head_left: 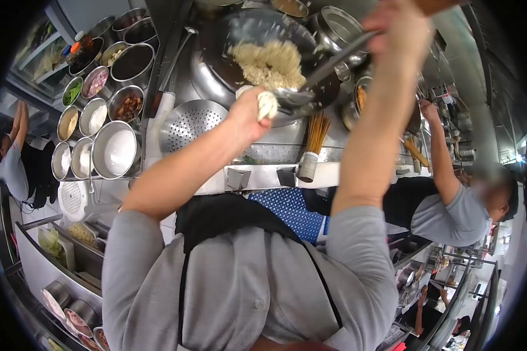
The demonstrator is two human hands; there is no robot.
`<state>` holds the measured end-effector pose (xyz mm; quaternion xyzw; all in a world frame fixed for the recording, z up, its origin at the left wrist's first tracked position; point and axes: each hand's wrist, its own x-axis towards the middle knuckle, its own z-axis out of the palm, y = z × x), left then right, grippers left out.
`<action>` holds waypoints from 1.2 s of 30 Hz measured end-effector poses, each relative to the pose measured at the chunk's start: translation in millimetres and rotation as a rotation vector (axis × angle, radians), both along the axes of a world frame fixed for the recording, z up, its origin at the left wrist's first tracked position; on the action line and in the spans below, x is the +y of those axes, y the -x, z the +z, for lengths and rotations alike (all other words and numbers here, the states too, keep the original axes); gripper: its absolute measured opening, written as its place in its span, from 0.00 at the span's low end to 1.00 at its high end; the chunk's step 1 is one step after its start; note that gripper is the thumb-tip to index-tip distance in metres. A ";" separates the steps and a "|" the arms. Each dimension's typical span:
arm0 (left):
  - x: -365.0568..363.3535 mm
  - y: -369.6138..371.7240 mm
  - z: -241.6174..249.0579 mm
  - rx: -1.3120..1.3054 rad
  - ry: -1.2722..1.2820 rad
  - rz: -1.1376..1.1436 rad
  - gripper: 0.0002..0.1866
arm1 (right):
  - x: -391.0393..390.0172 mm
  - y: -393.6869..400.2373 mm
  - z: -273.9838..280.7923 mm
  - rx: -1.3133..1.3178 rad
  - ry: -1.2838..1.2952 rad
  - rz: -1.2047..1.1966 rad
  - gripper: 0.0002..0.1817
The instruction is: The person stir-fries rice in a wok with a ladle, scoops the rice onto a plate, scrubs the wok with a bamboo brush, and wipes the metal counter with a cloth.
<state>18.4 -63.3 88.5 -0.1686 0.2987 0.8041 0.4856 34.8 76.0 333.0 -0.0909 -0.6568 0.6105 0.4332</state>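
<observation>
My left hand [247, 116] is closed round a folded white cloth [267, 106] at the near edge of a dark wok [219, 44]. The part of the wok under the cloth is hidden. Up at the right, my right hand [392, 28] is wrapped round the handle of a metal ladle [337, 61], partly blurred by motion. The ladle's bowl is low over the wok's near right side, close to my left hand. Rice [268, 63] lies heaped in the wok, its far part smeared and some grains in the air.
A perforated strainer [194, 124] lies left of the wok. A bamboo brush [316, 140] stands to the right. Several metal ingredient pots [116, 149] crowd the left shelf. A co-worker [451, 210] stands close on my right; another person [19, 158] is far left.
</observation>
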 end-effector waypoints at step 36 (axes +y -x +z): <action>60.0 46.0 -75.0 0.014 0.120 0.096 0.03 | 24.6 -190.7 -178.5 -1.128 -0.520 0.266 0.34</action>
